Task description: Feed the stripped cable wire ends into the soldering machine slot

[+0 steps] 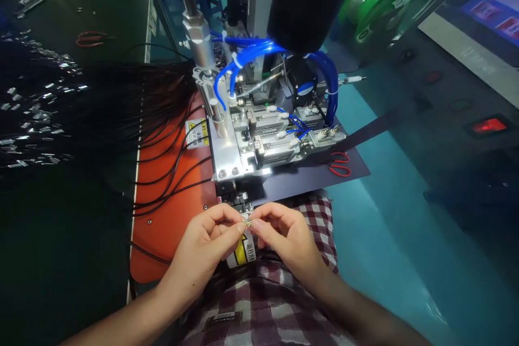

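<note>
Thin light-coloured wires [247, 222] run between my two hands, in front of the machine's lower edge. My left hand [211, 238] pinches them between thumb and index finger from the left. From the right, my right hand [284, 231] closes thumb and fingertips on the same small wires. The fingertips of both hands nearly touch. Just behind them is a small black and metal fixture [239, 201]. A white label with a yellow arrow [243, 252] lies partly hidden below my fingers.
A metal machine [231, 151] with blue air tubes [259, 46] stands ahead on an orange base [162, 232]. Black cables [170, 184] trail left. Red-handled tools lie left [95, 39] and right [339, 164]. A control panel [466, 65] and green spool [375, 2] are at right.
</note>
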Motion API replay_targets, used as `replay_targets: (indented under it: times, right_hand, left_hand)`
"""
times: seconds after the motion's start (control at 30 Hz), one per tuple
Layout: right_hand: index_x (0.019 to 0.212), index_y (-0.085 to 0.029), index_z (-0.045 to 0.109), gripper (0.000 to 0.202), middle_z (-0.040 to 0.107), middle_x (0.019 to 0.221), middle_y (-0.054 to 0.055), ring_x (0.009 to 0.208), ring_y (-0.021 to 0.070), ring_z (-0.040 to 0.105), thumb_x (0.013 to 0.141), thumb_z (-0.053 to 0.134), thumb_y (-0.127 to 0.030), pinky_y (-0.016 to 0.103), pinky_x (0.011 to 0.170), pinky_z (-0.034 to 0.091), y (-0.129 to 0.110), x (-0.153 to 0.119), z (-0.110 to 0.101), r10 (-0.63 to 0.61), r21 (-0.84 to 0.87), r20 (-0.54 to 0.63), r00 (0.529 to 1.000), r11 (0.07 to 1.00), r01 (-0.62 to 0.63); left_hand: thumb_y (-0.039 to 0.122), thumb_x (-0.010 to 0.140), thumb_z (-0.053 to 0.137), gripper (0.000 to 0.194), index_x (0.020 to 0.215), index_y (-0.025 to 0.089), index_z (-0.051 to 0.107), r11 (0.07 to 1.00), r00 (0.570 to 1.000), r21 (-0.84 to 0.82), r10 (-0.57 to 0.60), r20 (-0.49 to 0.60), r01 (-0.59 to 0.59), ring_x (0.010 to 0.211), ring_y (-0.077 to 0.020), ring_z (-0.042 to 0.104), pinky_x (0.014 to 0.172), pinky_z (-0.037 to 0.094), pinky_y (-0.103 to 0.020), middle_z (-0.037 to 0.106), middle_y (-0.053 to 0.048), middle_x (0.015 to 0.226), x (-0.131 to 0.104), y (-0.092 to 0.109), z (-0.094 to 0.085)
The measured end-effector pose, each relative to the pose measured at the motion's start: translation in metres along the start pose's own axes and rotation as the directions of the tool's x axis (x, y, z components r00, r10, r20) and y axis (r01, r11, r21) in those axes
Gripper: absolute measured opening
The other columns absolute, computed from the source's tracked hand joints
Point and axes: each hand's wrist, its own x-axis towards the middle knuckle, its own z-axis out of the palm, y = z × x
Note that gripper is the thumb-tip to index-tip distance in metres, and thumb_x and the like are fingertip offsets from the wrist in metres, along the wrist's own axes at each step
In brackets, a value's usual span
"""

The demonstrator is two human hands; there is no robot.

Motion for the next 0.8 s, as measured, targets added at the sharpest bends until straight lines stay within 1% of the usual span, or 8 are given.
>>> replay_targets:
  times: [0.2,0.23,0.3,0.37,0.43,0.5,0.63,0.8]
  right_hand:
    - [0.070,-0.017,0.059,0.010,0.056,0.068,-0.001,0.062,0.0123,0.050,0.080,0.059,-0.018,0.025,0.058,0.039,-0.001,-0.002,0.001,-0.262,-0.300,-0.027,0.965,0.923,0.242]
    - [0.070,-0.018,0.058,0.011,0.055,0.067,-0.001,0.061,0.0121,0.050,0.081,0.058,-0.019,0.025,0.057,0.038,-0.001,-0.002,0.000,-0.256,-0.299,-0.015,0.967,0.924,0.240]
    - [0.072,-0.018,0.055,0.012,0.050,0.060,-0.004,0.054,0.0106,0.045,0.083,0.056,-0.023,0.024,0.052,0.035,0.001,0.000,-0.001,-0.137,-0.169,0.034,0.990,0.975,0.140]
    - [0.072,-0.018,0.053,0.017,0.044,0.051,-0.007,0.046,0.0088,0.039,0.084,0.056,-0.029,0.022,0.046,0.031,0.003,0.003,-0.002,-0.002,0.019,0.125,0.992,1.000,0.000]
    - [0.070,-0.017,0.052,0.022,0.042,0.048,-0.008,0.043,0.0075,0.034,0.083,0.057,-0.034,0.021,0.044,0.029,0.005,0.005,-0.002,0.046,0.127,0.185,0.982,0.989,-0.071]
    - [0.070,-0.017,0.052,0.023,0.042,0.048,-0.008,0.043,0.0072,0.034,0.081,0.060,-0.036,0.020,0.044,0.028,0.004,0.005,-0.001,0.043,0.138,0.165,0.985,0.988,-0.067]
    - [0.072,-0.017,0.052,0.021,0.041,0.052,-0.007,0.046,0.0079,0.035,0.082,0.059,-0.034,0.020,0.044,0.029,0.000,0.001,0.001,0.015,0.088,0.111,0.994,0.996,-0.025]
    - [0.072,-0.018,0.052,0.016,0.047,0.064,-0.003,0.056,0.0109,0.041,0.086,0.053,-0.025,0.023,0.051,0.034,-0.001,-0.001,-0.001,-0.119,-0.145,0.047,0.992,0.982,0.125]
  left_hand:
    - [0.034,0.079,0.063,0.021,0.073,0.015,0.054,0.996,0.999,0.085,0.033,-0.030,-0.030,0.046,-0.0053,0.026,0.043,0.019,-0.018,0.035,0.009,0.050,0.000,0.007,0.004]
    - [0.032,0.079,0.063,0.020,0.073,0.015,0.055,0.993,0.997,0.104,0.060,-0.043,-0.055,0.047,-0.0056,0.030,0.044,0.022,-0.018,0.038,0.008,0.052,-0.001,0.007,0.005]
    - [0.028,0.080,0.062,0.015,0.074,0.016,0.057,0.978,0.984,0.144,0.161,-0.075,-0.149,0.054,-0.0076,0.041,0.049,0.031,-0.019,0.047,0.004,0.061,-0.002,0.005,0.007]
    - [0.024,0.081,0.060,0.009,0.075,0.017,0.058,0.940,0.948,0.195,0.303,-0.096,-0.280,0.064,-0.0100,0.048,0.057,0.038,-0.020,0.052,0.002,0.072,-0.002,0.002,0.009]
    - [0.021,0.082,0.059,0.007,0.076,0.018,0.059,0.895,0.910,0.243,0.404,-0.091,-0.373,0.068,-0.0107,0.049,0.060,0.039,-0.021,0.052,0.001,0.076,-0.002,-0.001,0.009]
    - [0.021,0.082,0.060,0.006,0.077,0.018,0.059,0.892,0.913,0.256,0.401,-0.071,-0.372,0.067,-0.0105,0.048,0.059,0.039,-0.020,0.051,0.001,0.075,0.000,-0.001,0.009]
    - [0.026,0.083,0.059,0.012,0.075,0.018,0.058,0.944,0.959,0.199,0.280,-0.051,-0.265,0.068,-0.0108,0.048,0.060,0.039,-0.020,0.051,0.001,0.075,0.002,0.007,0.007]
    - [0.028,0.086,0.054,0.013,0.077,0.019,0.053,0.946,0.961,0.202,0.270,-0.052,-0.255,0.069,-0.0113,0.047,0.055,0.037,-0.020,0.047,0.001,0.081,-0.001,0.013,0.009]
